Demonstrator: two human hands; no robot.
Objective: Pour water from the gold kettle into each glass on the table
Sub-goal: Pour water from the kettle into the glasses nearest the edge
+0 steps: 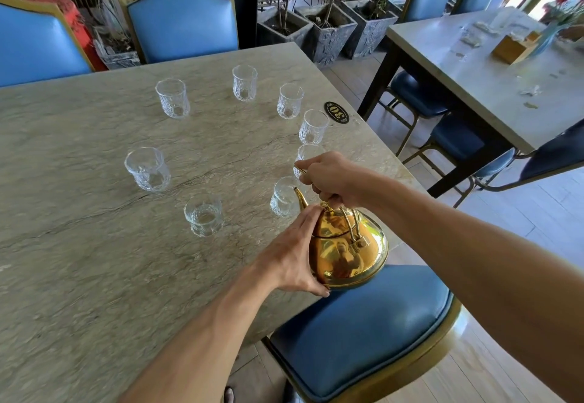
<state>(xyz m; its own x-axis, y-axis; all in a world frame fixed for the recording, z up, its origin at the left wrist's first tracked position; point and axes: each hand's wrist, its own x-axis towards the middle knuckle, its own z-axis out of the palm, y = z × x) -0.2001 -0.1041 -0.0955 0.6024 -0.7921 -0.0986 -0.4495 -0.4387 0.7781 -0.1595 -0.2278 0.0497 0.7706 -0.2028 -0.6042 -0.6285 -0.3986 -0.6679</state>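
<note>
Currently the gold kettle [346, 249] is at the table's [94, 244] right edge, near its front corner, with its body partly over the blue chair seat [363, 333]. The right hand [331, 178] is clenched round the kettle's top handle. The left hand [292, 254] lies against the kettle's left side, fingers straight and reaching up to the lid, thumb down at the base rim. The spout points at the closest glass [282, 197], its tip just beside that glass's rim.

Seven more glasses stand upright on the table. Four follow the right edge toward the far right corner [308, 157] [313, 126] [290, 100] [245, 82], the first partly hidden behind the right hand. Three stand toward the middle [173, 97] [148, 168] [203, 214]. A black oval number plaque [336, 112] lies at the right edge.
</note>
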